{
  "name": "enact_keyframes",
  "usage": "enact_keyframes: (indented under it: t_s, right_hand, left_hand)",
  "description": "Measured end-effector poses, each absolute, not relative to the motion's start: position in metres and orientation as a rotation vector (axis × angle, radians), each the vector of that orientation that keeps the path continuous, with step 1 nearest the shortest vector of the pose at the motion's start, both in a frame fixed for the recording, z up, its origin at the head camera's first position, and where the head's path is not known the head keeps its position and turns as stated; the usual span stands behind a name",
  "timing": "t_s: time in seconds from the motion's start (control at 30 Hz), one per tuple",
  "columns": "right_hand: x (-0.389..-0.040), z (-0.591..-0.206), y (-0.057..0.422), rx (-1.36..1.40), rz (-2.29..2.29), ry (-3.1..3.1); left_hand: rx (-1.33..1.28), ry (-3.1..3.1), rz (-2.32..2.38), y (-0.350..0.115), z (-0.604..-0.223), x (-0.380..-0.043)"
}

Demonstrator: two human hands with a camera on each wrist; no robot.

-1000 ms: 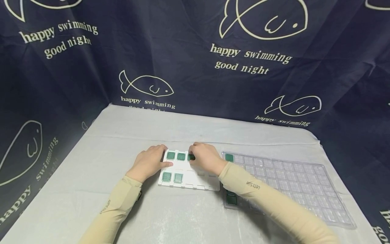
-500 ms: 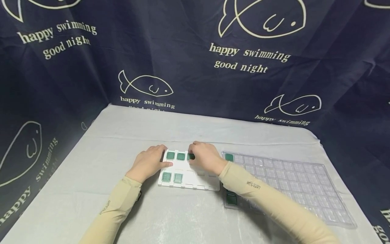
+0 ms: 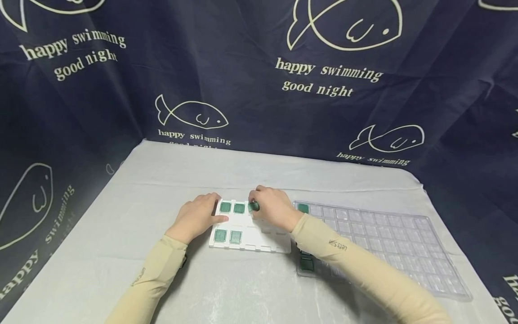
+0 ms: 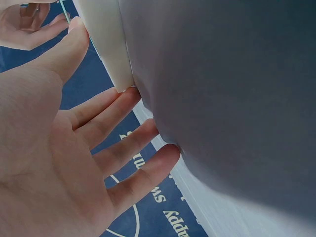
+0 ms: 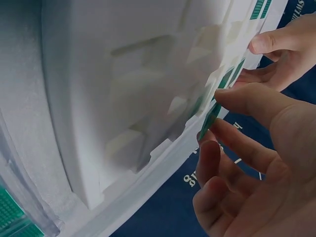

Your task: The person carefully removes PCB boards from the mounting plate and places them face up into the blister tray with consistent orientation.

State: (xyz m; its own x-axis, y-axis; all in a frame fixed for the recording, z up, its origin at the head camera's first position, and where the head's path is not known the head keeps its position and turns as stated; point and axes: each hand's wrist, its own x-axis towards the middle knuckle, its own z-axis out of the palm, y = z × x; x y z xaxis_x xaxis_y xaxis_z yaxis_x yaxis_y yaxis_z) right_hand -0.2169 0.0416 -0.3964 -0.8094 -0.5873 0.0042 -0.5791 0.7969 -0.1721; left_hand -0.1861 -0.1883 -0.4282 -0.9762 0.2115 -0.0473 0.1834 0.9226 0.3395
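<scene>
In the head view a white slotted tray lies on the table, with several small green circuit boards set into it. My right hand pinches another green circuit board between thumb and fingers at the tray's far row. The right wrist view shows this board tilted at the tray's edge. At the tray's left end is my left hand, thumb on top. Its fairly straight fingers touch the tray's side and the cloth in the left wrist view.
To the right lies a clear plastic tray with many compartments; green boards sit in its left column, partly hidden by my right forearm. A pale cloth covers the table. Dark blue printed curtains stand behind and at the sides.
The board in my right hand has tipped up and shows more of its face; the right hand has risen slightly. My left hand keeps its place on the white tray.
</scene>
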Motion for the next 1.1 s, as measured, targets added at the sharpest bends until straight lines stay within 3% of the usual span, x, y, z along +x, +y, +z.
enact_keyframes:
  t_s: [1.1]
  right_hand:
    - [-0.208,-0.395,0.061,-0.966,-0.321,2.960]
  left_hand:
    - [0.318,2.999,0.519,-0.189,-0.427,-0.186]
